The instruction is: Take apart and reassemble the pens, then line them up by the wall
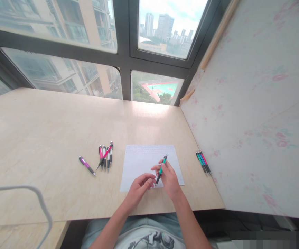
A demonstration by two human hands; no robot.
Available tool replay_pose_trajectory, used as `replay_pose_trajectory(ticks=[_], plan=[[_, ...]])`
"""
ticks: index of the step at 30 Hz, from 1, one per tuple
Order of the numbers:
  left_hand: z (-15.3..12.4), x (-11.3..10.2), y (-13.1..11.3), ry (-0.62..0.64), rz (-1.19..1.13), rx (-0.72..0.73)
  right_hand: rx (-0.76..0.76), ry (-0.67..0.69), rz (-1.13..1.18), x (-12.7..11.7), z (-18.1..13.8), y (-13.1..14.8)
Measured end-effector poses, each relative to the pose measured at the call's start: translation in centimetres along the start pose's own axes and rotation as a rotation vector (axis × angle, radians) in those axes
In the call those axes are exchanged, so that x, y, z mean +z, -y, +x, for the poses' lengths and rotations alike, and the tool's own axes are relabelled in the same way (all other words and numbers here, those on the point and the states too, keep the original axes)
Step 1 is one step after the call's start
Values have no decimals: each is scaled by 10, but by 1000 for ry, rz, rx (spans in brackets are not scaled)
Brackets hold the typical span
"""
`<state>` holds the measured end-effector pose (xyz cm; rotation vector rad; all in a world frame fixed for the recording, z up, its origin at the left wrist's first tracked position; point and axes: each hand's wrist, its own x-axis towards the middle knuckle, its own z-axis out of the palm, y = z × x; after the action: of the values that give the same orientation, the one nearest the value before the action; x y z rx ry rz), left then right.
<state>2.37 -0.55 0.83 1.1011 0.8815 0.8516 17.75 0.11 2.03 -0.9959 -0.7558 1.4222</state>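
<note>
My right hand [170, 178] holds a green ballpoint pen [161, 169] with a black grip and a silver clip end. The pen is tilted, its tip pointing down and its clip end up. Beside the tip, my left hand [139, 187] has loosely curled fingers, with nothing visible in them. Both hands are over the lower part of a white sheet of paper [139, 162], which has lines of writing along its top. Whether the left fingertips touch the pen cannot be made out.
Left of the paper lies a group of several pens [104, 157], red and white, one across the others. A purple pen [87, 166] lies farther left. Several pens [203, 163] rest by the papered wall [255, 121]. A white cable [39, 195] curves at lower left.
</note>
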Motion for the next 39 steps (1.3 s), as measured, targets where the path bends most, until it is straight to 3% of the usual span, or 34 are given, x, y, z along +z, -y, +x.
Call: replay_pose_trajectory(ticks=[5,12,23,32,39], plan=[[1,-3,7,63,35,-4,30,45,-110,-2,1,2],[3,-3,4,103,73,-2,14,-4,-304,-6,0,7],[5,0,11,-47,63,-12,-34,-61,-369,2,1,1],[0,-2,2,107,-21,-51,39,-46,-266,-1,1,15],[1,-1,5,54,-19,-54,15,-76,-300,-4,2,16]])
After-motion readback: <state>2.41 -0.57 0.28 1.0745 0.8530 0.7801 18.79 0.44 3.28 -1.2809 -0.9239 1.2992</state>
